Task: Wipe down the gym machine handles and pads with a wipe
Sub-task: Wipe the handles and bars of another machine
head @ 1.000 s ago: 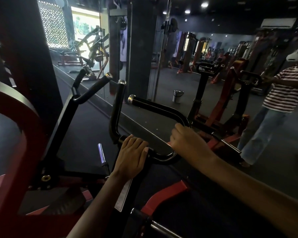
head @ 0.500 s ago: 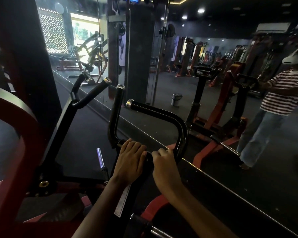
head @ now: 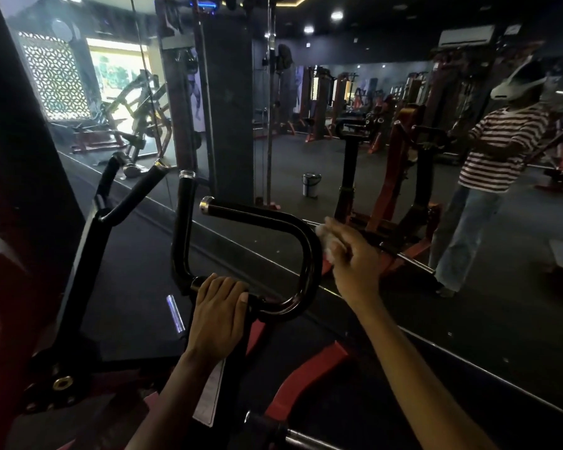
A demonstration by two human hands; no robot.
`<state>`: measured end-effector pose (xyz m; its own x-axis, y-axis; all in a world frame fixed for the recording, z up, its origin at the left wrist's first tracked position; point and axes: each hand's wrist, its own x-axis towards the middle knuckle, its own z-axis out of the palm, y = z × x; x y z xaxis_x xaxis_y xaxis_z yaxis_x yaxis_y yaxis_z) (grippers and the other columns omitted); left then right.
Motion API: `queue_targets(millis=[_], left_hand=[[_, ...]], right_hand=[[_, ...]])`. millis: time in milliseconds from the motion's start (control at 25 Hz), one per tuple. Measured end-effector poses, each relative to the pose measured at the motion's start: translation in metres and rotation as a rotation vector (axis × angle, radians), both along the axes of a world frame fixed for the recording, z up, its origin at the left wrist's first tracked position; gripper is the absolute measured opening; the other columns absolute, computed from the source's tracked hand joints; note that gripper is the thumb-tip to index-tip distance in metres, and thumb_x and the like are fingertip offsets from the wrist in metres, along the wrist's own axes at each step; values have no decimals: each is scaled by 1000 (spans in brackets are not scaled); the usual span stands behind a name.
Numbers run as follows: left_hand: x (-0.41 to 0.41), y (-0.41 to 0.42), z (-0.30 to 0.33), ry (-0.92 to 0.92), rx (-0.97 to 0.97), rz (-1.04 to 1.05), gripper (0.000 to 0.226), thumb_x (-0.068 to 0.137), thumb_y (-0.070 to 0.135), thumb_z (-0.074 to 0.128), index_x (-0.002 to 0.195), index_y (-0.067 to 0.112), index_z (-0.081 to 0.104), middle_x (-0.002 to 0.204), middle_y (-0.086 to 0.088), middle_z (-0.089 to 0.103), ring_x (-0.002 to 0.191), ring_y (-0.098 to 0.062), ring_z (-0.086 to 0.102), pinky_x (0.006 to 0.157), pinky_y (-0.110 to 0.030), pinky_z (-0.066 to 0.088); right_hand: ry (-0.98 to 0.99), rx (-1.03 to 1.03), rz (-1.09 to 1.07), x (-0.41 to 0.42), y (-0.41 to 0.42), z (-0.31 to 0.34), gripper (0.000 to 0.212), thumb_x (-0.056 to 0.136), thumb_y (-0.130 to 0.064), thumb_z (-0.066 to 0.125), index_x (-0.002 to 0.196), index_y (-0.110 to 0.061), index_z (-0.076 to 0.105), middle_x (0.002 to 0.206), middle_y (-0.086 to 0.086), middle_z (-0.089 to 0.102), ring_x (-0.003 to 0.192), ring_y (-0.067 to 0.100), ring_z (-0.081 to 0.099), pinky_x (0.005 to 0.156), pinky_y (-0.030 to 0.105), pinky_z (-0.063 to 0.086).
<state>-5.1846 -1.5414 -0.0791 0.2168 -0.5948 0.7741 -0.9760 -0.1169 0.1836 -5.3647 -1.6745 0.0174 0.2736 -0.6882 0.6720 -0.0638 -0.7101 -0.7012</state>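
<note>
Handle (head: 309, 254) wipe in progress, right side of the black loop.

Gripping the lower bar of the loop, the left hand (head: 218, 319) has its fingers curled over the top, steadying the machine. The right hand (head: 355, 258) pinches a crumpled white wipe (head: 327, 243) just beside, perhaps touching, the outer curve of the bend (contact is hard to judge in this dim light). The wipe is bunched small, so it could slip from the fingers on the rounded tube, or skim past and leave the inner face and chrome end cap (head: 206, 203) untouched.
</note>
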Motion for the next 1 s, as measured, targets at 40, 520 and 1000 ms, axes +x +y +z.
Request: queue_targets(millis=[40,520,1000], left_hand=[[0,0,0,1,6,3,31,97,25,27,90,20,57,89,9,54,92,-10,48,106,-30,25],[1,-4,-2,-9,9,6,33,95,23,28,87,16,59,84,5,54,87,-15,50,100,-35,30],[-2,-1,-1,37,25,-5,31,95,22,29,90,18,59,89,5,57,94,-13,50,105,-32,26]], right_hand=[[36,44,60,4,-2,-4,31,94,-2,51,122,-9,60,120,3,64,93,-12,57,82,5,44],[-249,618,228,9,24,-58,34,93,3,47,111,-18,67,83,1,66,63,2,55,59,14,45],[-613,1225,445,60,95,-116,35,80,28,35,73,1,56,52,3,55,49,9,51,50,18,45]])
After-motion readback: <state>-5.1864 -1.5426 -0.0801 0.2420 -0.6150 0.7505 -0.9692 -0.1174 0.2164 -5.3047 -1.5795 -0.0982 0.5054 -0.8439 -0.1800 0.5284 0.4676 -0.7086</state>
